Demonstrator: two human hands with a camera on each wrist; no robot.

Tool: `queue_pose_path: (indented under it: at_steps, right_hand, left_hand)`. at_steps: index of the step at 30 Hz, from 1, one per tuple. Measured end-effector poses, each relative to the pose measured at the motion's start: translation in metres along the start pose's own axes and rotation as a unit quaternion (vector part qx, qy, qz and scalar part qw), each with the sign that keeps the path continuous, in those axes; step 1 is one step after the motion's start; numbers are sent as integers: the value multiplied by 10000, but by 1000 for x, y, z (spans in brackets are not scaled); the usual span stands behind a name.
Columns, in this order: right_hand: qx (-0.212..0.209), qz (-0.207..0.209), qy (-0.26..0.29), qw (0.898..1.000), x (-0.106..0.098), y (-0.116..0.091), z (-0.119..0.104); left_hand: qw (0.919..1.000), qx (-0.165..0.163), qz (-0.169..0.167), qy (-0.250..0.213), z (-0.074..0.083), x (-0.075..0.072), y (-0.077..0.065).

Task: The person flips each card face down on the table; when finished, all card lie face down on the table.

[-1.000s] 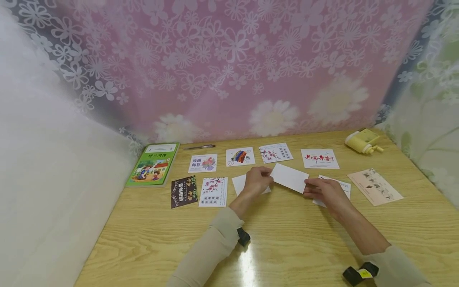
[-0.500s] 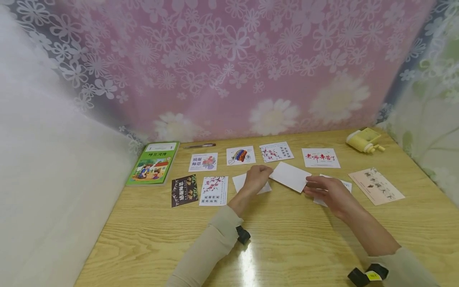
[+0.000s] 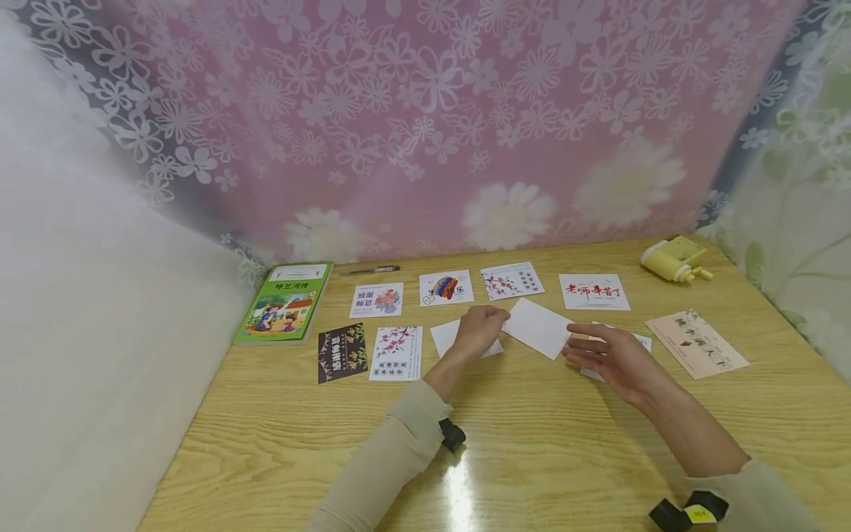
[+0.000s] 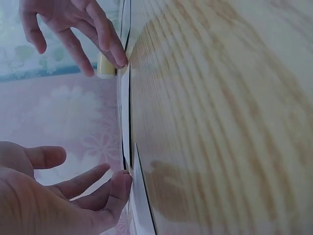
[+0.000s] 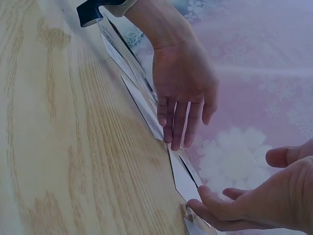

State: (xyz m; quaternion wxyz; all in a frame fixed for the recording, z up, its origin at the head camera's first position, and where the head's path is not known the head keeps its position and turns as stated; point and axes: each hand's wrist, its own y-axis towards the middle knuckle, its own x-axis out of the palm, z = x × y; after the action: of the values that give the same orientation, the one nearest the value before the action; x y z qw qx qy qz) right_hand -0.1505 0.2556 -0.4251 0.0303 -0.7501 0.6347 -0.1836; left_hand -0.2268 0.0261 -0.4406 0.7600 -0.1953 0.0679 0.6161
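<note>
Framing a white card [image 3: 537,329] between the left hand [image 3: 475,332] and right hand [image 3: 618,362], a person works over a wood-grain counter [image 3: 532,458]. The card lies flat or nearly so, plain side up and skewed. The left hand meets its left corner with the fingertips, thumb held clear in the wrist views, so it appears to grip nothing. The right hand, fingers loosely extended and likewise holding nothing, is at the opposite corner; whether its tips touch or stop just short is hard to tell. A pale card [image 3: 444,335] is partly hidden by the left hand, a lettered card [image 3: 645,342] by the right. Farther back are a blossom card [image 3: 513,281], a red-lettered card [image 3: 595,292] and a pen [image 3: 369,271]; a green book [image 3: 286,303] sits to the left, a yellow gadget [image 3: 676,260] to the right. Good handling here likely means working from the edges: light pressure at one corner keeps the thin sheet from skating, while a fingertip eased under the other lets it be pinched rather than dragged. Palms seem best kept high, since a brush could shift the cards beneath.
</note>
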Motion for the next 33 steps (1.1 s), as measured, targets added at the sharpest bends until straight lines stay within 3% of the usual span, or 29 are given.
queue_pose_path:
  at_steps: [5, 9, 13, 23, 28, 33]
  right_hand:
    - [-145, -220, 324, 9991, -9, -6, -1]
    - [-314, -369, 502, 9976, -28, -12, 0]
    - [-477, -413, 640, 9960, -50, -20, 0]
    - [-695, -575, 1855, 9785, -88, -37, 4]
    - [-825, -592, 1831, 9778, -97, -43, 7]
    - [-704, -581, 1773, 9799, -103, -49, 9]
  left_hand:
    - [9999, 151, -5, 15, 3, 1, -6]
    - [9992, 400, -96, 5, 9, 5, -11]
    - [9976, 549, -298, -294, 13, 15, -12]
    - [9837, 418, -1105, -1357, 20, 45, -15]
    - [9792, 278, -1328, -1510, 25, 59, -14]
    - [9739, -109, -1373, -1806, 27, 75, -14]
